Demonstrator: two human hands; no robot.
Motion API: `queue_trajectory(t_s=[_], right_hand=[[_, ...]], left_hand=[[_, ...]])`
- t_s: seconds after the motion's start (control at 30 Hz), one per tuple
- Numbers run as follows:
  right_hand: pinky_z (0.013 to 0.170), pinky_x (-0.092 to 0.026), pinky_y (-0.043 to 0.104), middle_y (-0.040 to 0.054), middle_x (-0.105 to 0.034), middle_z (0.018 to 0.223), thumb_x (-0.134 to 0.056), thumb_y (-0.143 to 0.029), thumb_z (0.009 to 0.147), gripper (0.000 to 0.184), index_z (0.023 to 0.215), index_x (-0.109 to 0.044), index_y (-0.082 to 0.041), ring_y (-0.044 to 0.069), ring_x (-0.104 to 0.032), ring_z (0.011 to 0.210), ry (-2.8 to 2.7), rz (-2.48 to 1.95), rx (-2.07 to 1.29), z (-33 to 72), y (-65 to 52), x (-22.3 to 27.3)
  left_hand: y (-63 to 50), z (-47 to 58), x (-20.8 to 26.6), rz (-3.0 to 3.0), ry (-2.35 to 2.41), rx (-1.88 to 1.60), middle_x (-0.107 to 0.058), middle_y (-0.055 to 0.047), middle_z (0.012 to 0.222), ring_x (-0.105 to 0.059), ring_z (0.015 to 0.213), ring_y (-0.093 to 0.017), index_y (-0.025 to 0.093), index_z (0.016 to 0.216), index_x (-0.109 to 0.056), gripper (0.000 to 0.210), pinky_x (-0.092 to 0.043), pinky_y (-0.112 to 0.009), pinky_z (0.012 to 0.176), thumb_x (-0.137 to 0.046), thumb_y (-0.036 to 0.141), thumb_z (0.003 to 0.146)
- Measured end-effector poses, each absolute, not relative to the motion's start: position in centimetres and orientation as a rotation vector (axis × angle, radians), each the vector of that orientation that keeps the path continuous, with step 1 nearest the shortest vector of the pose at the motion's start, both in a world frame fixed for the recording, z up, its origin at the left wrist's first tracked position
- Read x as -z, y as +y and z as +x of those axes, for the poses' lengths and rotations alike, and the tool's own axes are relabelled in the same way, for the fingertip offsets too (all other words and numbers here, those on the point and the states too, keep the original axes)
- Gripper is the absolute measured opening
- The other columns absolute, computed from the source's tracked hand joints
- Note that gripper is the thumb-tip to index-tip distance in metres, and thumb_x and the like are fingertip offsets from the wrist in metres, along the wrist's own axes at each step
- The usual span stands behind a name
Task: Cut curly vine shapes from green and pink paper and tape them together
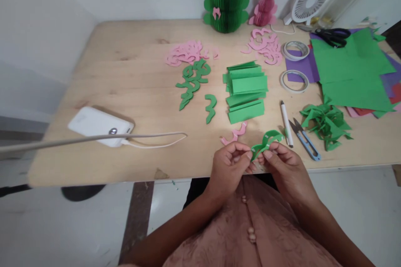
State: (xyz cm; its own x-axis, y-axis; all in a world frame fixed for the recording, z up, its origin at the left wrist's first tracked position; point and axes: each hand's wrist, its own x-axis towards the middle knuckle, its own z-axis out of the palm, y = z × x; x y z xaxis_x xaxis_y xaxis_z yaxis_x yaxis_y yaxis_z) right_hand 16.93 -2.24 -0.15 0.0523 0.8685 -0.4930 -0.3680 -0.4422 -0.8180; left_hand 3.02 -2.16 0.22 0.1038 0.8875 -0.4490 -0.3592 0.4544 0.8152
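Brownish-pink cloth of a buttoned shirt (225,233) fills the bottom of the view, and just beyond it two hands meet at the table's (134,71) near edge. The left hand (228,169) has its grip pinching the left end of a curly green paper piece (274,133), thumb against fingers; the right hand (286,169) pinches the same piece from its right side. Small white patches show on the paper, which is held up between the two.

Just beyond the left hand lies a wavy pink strip (240,130). A white marker (286,123), blue snips (306,139) and a heap of green scraps (328,123) lie right of the right hand. Farther out are folded green strips (249,85), a lone green cutout (213,102), a green cutout pile (194,77) and two tape rolls (294,90). Black scissors (333,35) rest on green sheets (351,66). A white power bank (97,125) sits far left; a green paper figure (227,2), a smaller pink figure (265,8) and a fan (312,0) stand along the back.
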Motion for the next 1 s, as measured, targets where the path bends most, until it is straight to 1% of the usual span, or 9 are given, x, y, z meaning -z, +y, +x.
queue_trajectory(t_s=[0.23,0.47,0.73,1.0], right_hand=[[0.064,-0.052,0.023,-0.0034,-0.071,0.066,-0.085,-0.028,0.062,0.025,0.079,-0.067,-0.022,0.011,-0.065,0.062,-0.518,-1.321,-1.609,17.05,-2.33,0.26],[0.064,-0.052,0.023,-0.0039,-0.071,0.068,-0.084,-0.027,0.065,0.022,0.080,-0.068,-0.023,0.011,-0.065,0.063,-0.551,-1.308,-1.616,17.19,-2.46,0.43],[0.065,-0.052,0.024,-0.0034,-0.071,0.068,-0.083,-0.030,0.066,0.022,0.080,-0.067,-0.022,0.012,-0.065,0.064,-0.598,-1.327,-1.614,17.15,-2.51,0.33],[0.063,-0.051,0.024,-0.0032,-0.070,0.066,-0.084,-0.031,0.064,0.024,0.079,-0.068,-0.022,0.012,-0.064,0.063,-0.614,-1.348,-1.601,17.23,-2.44,0.38]], left_hand=[[-2.08,2.91,-0.25,0.591,1.124,-0.998,-0.067,0.002,0.061,-0.062,0.052,-0.010,0.015,0.077,-0.062,0.016,-0.053,-0.021,0.056,-0.069,0.028,0.070],[-2.00,2.91,-0.24,0.628,1.132,-0.956,-0.067,0.001,0.061,-0.061,0.052,-0.010,0.015,0.074,-0.063,0.014,-0.052,-0.021,0.055,-0.066,0.029,0.072],[-2.00,2.86,-0.15,0.643,1.129,-0.953,-0.067,0.001,0.061,-0.062,0.052,-0.009,0.015,0.073,-0.063,0.012,-0.052,-0.020,0.056,-0.065,0.026,0.073],[-2.12,2.76,-0.09,0.660,1.117,-0.965,-0.067,0.001,0.062,-0.061,0.052,-0.008,0.014,0.073,-0.064,0.012,-0.052,-0.019,0.056,-0.065,0.026,0.074]])
